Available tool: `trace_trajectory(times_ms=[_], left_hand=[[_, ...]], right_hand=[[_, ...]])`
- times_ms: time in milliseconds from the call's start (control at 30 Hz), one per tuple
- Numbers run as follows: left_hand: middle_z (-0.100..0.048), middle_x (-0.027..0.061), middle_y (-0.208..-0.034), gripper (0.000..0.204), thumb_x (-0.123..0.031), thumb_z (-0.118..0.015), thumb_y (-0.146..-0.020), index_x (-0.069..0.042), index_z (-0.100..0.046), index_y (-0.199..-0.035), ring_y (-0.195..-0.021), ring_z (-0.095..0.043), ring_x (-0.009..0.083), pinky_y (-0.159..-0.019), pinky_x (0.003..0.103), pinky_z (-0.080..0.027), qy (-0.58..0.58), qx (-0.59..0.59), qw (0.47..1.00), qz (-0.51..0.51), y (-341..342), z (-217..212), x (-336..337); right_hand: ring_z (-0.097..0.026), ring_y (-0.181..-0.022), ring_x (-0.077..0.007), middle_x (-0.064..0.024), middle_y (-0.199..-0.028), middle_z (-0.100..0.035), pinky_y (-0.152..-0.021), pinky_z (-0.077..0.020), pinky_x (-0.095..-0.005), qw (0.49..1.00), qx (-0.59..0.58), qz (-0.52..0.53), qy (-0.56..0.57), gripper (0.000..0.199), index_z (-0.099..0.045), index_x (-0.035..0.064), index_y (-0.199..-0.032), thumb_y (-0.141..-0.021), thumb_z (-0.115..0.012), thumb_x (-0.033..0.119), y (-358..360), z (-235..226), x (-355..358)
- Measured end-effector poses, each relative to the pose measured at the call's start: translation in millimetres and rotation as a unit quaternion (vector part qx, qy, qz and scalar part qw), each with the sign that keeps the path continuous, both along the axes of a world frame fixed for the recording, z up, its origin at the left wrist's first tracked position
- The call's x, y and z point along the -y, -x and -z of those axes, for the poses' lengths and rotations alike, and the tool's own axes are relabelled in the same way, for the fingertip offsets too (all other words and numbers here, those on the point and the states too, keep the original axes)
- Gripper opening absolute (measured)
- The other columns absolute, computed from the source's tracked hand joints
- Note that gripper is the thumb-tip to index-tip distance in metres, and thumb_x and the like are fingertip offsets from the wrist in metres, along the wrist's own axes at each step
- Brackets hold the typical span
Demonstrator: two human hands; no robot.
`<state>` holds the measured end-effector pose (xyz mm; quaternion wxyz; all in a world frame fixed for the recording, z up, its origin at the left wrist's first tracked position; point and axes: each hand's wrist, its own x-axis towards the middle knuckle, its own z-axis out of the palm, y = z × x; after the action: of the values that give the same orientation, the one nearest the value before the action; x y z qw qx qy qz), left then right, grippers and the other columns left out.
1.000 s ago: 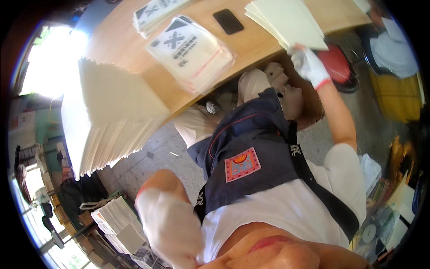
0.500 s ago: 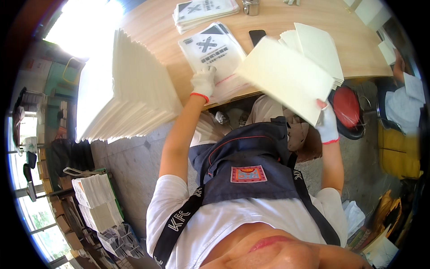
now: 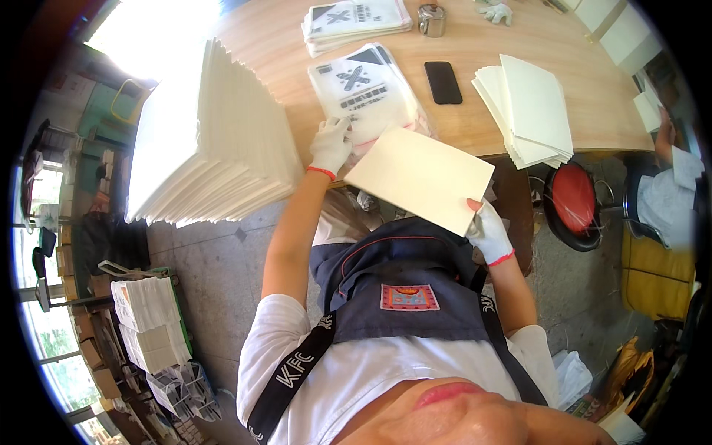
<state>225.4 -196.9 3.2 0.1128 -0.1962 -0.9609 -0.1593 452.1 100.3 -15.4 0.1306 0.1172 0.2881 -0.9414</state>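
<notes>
A cream rectangular paper pad (image 3: 423, 178) slants over the table's near edge. My right hand (image 3: 489, 231), in a white glove with a red cuff and a bare thumb tip, grips its near right corner. The pad's far left part overlaps the lower end of a stack of clear printed plastic bags (image 3: 363, 93). At the left edge of that stack is my left hand (image 3: 331, 144), gloved alike, its fingers curled on the top bag. A fanned pile of similar cream pads (image 3: 530, 111) lies on the right of the table.
A tall stack of white paper pads (image 3: 230, 141) rises close to my left forearm. A black phone (image 3: 443, 82), a metal canister (image 3: 432, 20), another bag stack (image 3: 356, 26) and a loose glove (image 3: 495, 12) lie farther back. A red stool (image 3: 575, 196) stands right; another person's arm (image 3: 662, 126) shows beyond.
My right hand has brought the cream pad left and nearer, away from the fanned pile, to the lower end of the bags. My left hand stays at the bags' left edge.
</notes>
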Motion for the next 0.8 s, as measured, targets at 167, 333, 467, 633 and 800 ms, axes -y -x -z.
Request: trace_trajectory(times_ms=[167, 333, 467, 633, 800], left_hand=[[-0.058, 0.0063, -0.088, 0.013, -0.002, -0.050, -0.074, -0.009, -0.057, -0.083, -0.079, -0.057, 0.0235, -0.067, 0.035, -0.047, -0.123, 0.024, 0.992, -0.004, -8.1, -19.9, 3.2], [-0.058, 0.0062, -0.085, 0.027, 0.008, -0.044, -0.074, -0.007, -0.059, -0.090, -0.069, -0.054, 0.0188, -0.063, 0.029, -0.045, -0.232, 0.037, 0.968, 0.090, -19.6, -32.3, 13.0], [-0.055, 0.0053, -0.079, 0.033, 0.005, -0.049, -0.069, -0.012, -0.061, -0.094, -0.064, -0.053, 0.0189, -0.060, 0.030, -0.045, -0.190, 0.027, 0.976, 0.103, -42.9, -32.3, 12.7], [-0.056, 0.0059, -0.078, 0.034, 0.004, -0.051, -0.074, -0.008, -0.056, -0.106, -0.061, -0.052, 0.0157, -0.059, 0.028, -0.044, -0.339, -0.060, 0.938, -0.035, -68.8, 27.5, 13.0], [-0.050, 0.0046, -0.065, 0.032, -0.007, -0.051, -0.082, -0.005, -0.045, -0.114, -0.043, -0.043, 0.0110, -0.040, 0.027, -0.037, -0.639, 0.185, 0.715, -0.214, -64.2, 11.4, 10.3]], right_hand=[[-0.062, -0.070, -0.0098, -0.0043, -0.100, -0.061, -0.046, -0.0495, -0.0167, 0.990, 0.090, 0.110, 0.001, 0.030, -0.049, 0.0063, -0.116, -0.087, -0.054, 0.012, 0.7, -0.8, 41.2], [-0.059, -0.064, -0.0080, -0.0029, -0.092, -0.061, -0.041, -0.0427, -0.0172, 0.988, 0.109, 0.099, 0.054, 0.021, -0.052, 0.0125, -0.110, -0.089, -0.054, 0.015, -7.9, 0.8, 54.5], [-0.056, -0.061, -0.0110, -0.0042, -0.089, -0.059, -0.043, -0.0411, -0.0191, 0.991, 0.087, 0.081, 0.056, 0.022, -0.049, 0.0116, -0.111, -0.090, -0.052, 0.013, -11.1, -15.2, 70.8], [-0.050, -0.057, -0.0148, -0.0077, -0.087, -0.056, -0.046, -0.0384, -0.0231, 0.995, 0.065, 0.041, 0.065, 0.023, -0.044, 0.0075, -0.113, -0.090, -0.049, 0.011, -15.7, -31.9, 88.3], [-0.050, -0.057, -0.0141, -0.0078, -0.086, -0.056, -0.045, -0.0381, -0.0235, 0.996, 0.071, 0.058, 0.004, 0.022, -0.046, 0.0074, -0.109, -0.089, -0.050, 0.013, -9.0, -24.0, 79.6]])
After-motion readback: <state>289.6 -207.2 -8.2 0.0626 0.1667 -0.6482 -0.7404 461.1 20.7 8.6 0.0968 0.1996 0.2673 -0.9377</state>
